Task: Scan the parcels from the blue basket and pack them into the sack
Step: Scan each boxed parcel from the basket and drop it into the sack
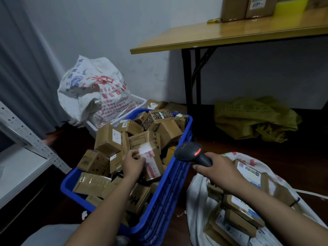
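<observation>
The blue basket (170, 185) stands on the floor in front of me, heaped with several brown cardboard parcels. My left hand (133, 163) reaches into it and grips a small parcel (152, 166) with a white and red label, still among the others. My right hand (216, 170) holds a black barcode scanner (190, 152) by its handle, its head pointed toward that parcel and a red light glowing on top. Below my right arm lies the open white sack (198, 206) with several labelled parcels inside.
A full white printed sack (92, 93) sits in a white crate behind the basket. A wooden folding table (230, 36) with cartons on top stands at the right, a crumpled green sack (253, 118) under it. Grey metal shelving (26, 139) lines the left.
</observation>
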